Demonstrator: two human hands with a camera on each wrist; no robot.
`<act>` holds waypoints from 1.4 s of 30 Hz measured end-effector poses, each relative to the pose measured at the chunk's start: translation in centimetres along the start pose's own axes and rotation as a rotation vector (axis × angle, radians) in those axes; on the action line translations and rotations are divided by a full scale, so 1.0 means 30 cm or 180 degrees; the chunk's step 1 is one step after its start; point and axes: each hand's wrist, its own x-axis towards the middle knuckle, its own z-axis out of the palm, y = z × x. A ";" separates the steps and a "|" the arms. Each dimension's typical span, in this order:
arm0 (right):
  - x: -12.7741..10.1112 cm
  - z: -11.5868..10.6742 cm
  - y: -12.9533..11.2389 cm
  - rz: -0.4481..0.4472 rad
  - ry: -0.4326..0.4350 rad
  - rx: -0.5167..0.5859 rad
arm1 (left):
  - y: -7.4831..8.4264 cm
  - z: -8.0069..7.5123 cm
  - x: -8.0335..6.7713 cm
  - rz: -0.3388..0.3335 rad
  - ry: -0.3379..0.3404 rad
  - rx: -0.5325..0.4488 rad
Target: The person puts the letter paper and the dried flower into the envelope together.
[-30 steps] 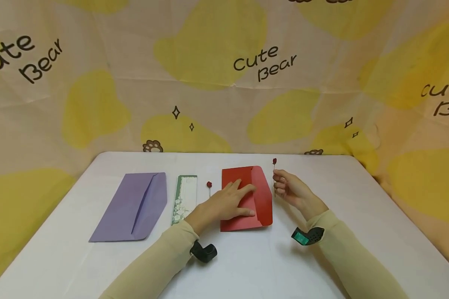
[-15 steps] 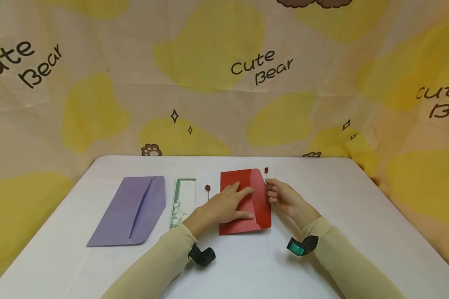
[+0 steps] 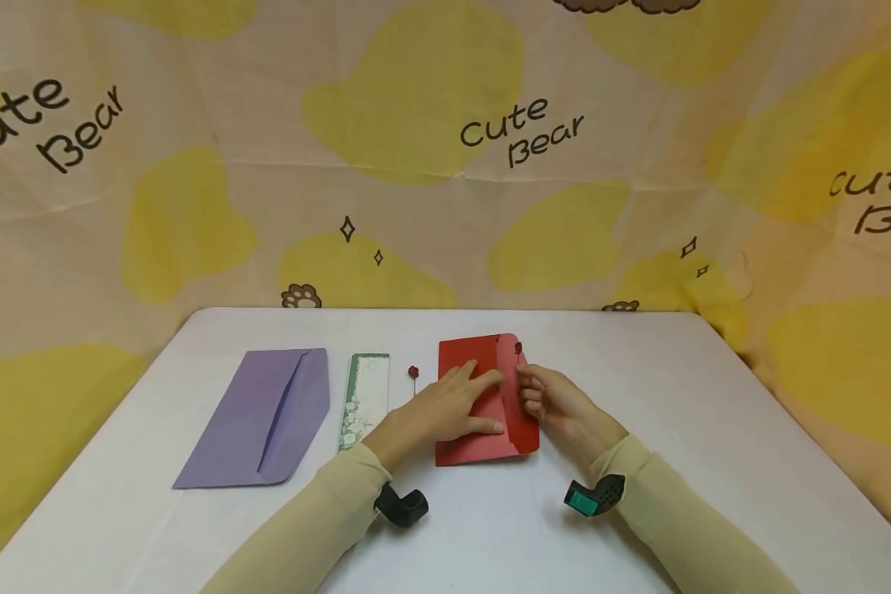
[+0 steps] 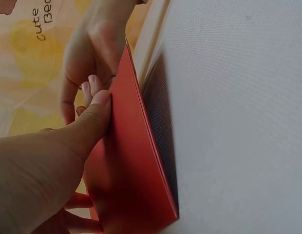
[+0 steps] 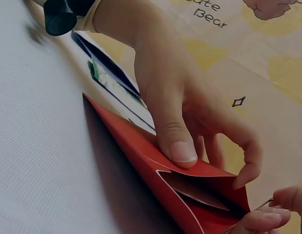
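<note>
My left hand (image 3: pixel 449 408) lies spread on a red envelope (image 3: pixel 490 406), its flap unfolded toward the right. In the right wrist view the left thumb and forefinger rest by the envelope's mouth (image 5: pixel 204 187), which gapes, showing a paler layer inside. My right hand (image 3: pixel 570 404) pinches a small red artificial rose (image 3: pixel 518 348) by its thin stem (image 5: pixel 264 204). The bloom points away from me and overlaps the flap in the head view. Beside the left wrist, a second red rose (image 3: pixel 413 373) lies on the table, its lower stem hidden by the arm.
Farther left is a purple envelope (image 3: pixel 248 421) with its flap unfolded. Between it and my left forearm lies a white card (image 3: pixel 369 388) with a green floral border. The white table (image 3: pixel 490 528) ends at a patterned yellow cloth backdrop (image 3: pixel 416 206).
My right hand has moved left and slightly toward me with the rose, from beside the red envelope to over its flap. The left hand has stayed on the envelope.
</note>
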 end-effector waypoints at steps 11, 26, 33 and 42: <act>-0.013 0.009 -0.007 0.0096 -0.0036 0.0046 | -0.002 0.005 0.001 -0.0072 -0.0048 -0.0013; 0.011 0.043 -0.010 0.0122 -0.0087 0.0059 | 0.004 0.004 0.001 -0.0128 -0.0061 0.0019; 0.029 0.058 0.001 0.0075 -0.0108 0.0125 | 0.000 0.009 -0.001 -0.0130 -0.0084 -0.0001; 0.039 0.050 0.013 0.0103 -0.0083 0.0143 | -0.003 0.004 0.003 -0.0124 -0.0047 -0.0015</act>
